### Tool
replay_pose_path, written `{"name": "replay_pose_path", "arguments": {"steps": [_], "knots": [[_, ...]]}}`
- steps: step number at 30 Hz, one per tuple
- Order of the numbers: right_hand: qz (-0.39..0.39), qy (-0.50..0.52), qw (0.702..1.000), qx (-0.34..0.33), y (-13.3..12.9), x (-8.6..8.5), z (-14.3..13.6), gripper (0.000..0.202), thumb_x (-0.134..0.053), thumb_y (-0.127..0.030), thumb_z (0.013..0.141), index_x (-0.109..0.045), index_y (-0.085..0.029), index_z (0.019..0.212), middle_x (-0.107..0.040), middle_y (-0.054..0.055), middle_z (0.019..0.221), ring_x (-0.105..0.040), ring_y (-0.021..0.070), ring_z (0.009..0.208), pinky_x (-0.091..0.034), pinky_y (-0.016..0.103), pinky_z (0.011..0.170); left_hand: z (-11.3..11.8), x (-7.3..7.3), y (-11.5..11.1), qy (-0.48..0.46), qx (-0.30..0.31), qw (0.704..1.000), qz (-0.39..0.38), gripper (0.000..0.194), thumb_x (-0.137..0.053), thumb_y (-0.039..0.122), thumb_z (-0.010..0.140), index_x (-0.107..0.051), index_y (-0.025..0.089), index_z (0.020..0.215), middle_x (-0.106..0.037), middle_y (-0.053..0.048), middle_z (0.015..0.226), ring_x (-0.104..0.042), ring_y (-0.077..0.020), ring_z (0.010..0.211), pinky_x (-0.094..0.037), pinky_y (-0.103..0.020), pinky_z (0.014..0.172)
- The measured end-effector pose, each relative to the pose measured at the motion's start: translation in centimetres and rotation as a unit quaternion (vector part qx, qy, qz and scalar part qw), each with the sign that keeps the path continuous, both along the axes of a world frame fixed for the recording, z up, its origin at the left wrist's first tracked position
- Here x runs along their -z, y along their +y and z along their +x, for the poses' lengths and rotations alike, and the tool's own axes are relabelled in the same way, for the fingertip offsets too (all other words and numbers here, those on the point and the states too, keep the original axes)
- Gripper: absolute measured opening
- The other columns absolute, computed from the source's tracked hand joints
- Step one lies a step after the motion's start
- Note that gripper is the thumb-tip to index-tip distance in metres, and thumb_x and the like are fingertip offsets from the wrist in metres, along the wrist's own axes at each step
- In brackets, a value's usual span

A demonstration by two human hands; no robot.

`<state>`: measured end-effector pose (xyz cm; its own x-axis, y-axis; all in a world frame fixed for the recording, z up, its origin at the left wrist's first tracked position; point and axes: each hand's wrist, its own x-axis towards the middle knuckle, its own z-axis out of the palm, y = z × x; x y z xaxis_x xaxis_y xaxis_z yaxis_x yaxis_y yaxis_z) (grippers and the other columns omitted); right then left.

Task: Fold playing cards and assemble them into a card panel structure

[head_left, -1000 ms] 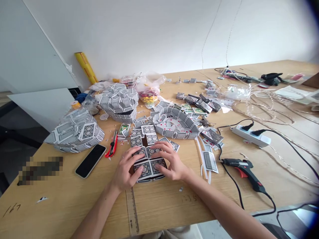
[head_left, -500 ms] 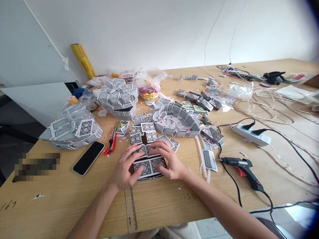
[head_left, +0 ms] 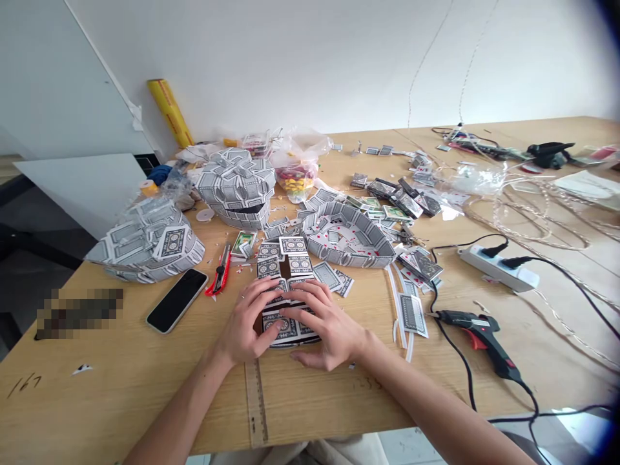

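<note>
Dark-patterned playing cards (head_left: 293, 245) lie face down in rows in front of me, over a dark base that shows in the gaps. On the left side of the rows rests my left hand (head_left: 252, 320), fingers spread and thumb on a lower card. My right hand (head_left: 329, 323) lies across the right side with its fingers apart; its thumb is at the near edge. Part of the cards is hidden under both hands. A ruler (head_left: 256, 403) sticks out toward me below them. Loose cards (head_left: 329, 276) lie just to the right.
A red utility knife (head_left: 220, 271) and a phone (head_left: 177, 301) lie left. Card-covered boxes (head_left: 237, 187) and an open card tray (head_left: 349, 255) stand behind. At right are a glue gun (head_left: 477, 332), its black cable and a power strip (head_left: 501, 266).
My right thumb has slid off the lower cards toward their near edge, and the right fingers have shifted nearer me. My left hand stays in place. The view has turned slightly left.
</note>
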<state>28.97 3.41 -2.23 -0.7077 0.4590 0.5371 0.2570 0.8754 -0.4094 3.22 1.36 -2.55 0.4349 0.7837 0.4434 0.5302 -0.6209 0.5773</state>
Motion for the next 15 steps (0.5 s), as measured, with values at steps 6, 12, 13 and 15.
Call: {"name": "replay_pose_path", "arguments": {"steps": [6, 12, 13, 15], "knots": [[-0.006, 0.008, 1.000, 0.015, 0.20, 0.32, -0.03, 0.067, -0.079, -0.044, 0.087, -0.058, -0.020, 0.145, -0.060, 0.020, 0.152, -0.046, 0.0418, 0.148, -0.037, 0.066, 0.121, -0.14, 0.01, -0.05, 0.009, 0.000, 1.000, -0.007, 0.051, -0.066, 0.029, 0.098, -0.057, 0.026, 0.148, -0.056, -0.013, 0.159, -0.047, -0.0359, 0.153, -0.039, -0.060, 0.128], [-0.020, 0.011, 1.000, 0.020, 0.35, 0.42, 0.04, 0.069, -0.080, -0.046, 0.086, -0.057, -0.022, 0.147, -0.061, 0.019, 0.150, -0.047, 0.0431, 0.147, -0.038, 0.068, 0.120, -0.15, -0.22, -0.05, 0.006, -0.003, 1.000, -0.007, 0.052, -0.067, 0.029, 0.097, -0.059, 0.027, 0.148, -0.058, -0.012, 0.158, -0.048, -0.0361, 0.153, -0.040, -0.060, 0.128], [-0.021, 0.010, 1.000, 0.021, 0.34, 0.41, 0.04, 0.069, -0.080, -0.046, 0.086, -0.057, -0.022, 0.147, -0.061, 0.019, 0.150, -0.047, 0.0431, 0.147, -0.038, 0.068, 0.120, -0.14, -0.24, -0.04, 0.004, -0.003, 1.000, -0.006, 0.052, -0.067, 0.029, 0.097, -0.059, 0.027, 0.148, -0.058, -0.012, 0.158, -0.049, -0.0362, 0.153, -0.041, -0.060, 0.127], [-0.023, 0.009, 0.999, 0.021, 0.30, 0.39, 0.04, 0.070, -0.081, -0.046, 0.086, -0.056, -0.022, 0.147, -0.061, 0.019, 0.151, -0.047, 0.0432, 0.146, -0.037, 0.069, 0.120, -0.13, -0.23, -0.04, 0.002, -0.004, 1.000, -0.005, 0.052, -0.067, 0.029, 0.096, -0.060, 0.026, 0.147, -0.058, -0.012, 0.157, -0.049, -0.0362, 0.152, -0.041, -0.060, 0.127]]}}
